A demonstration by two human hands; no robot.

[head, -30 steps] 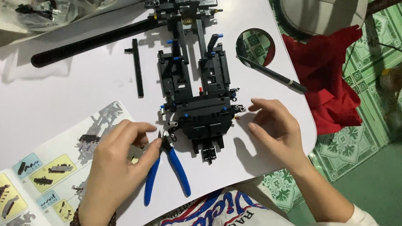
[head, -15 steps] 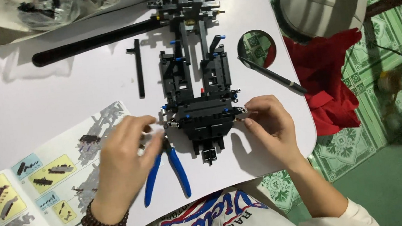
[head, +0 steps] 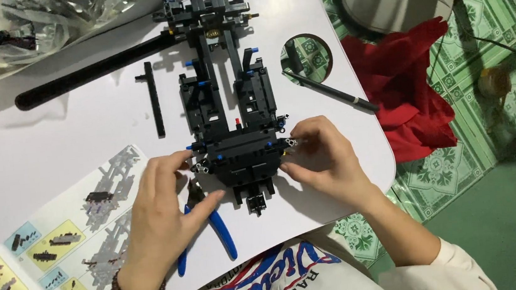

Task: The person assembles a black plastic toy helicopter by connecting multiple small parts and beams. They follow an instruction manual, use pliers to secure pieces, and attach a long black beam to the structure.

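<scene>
A long black building-brick chassis [head: 228, 97] with blue and red pins lies on the white table [head: 38, 153], its near end between my hands. My left hand [head: 163, 211] pinches the left corner of that near end with fingertips, a beaded bracelet on the wrist. My right hand [head: 326, 160] grips the right corner, fingers on a small light-coloured connector. Blue-handled pliers [head: 212, 228] lie under my left hand, partly hidden.
An open instruction booklet [head: 47, 247] lies at the lower left. A loose black beam [head: 154, 98], a long black bar [head: 87, 73] and a thin black rod [head: 328, 88] lie nearby. Bags of parts [head: 38, 21] sit top left. Red cloth [head: 410, 86] hangs off the table's right edge.
Both hands have closed in on the chassis' near corners; the right hand moved left onto the right corner and the left fingers slid up to the left corner.
</scene>
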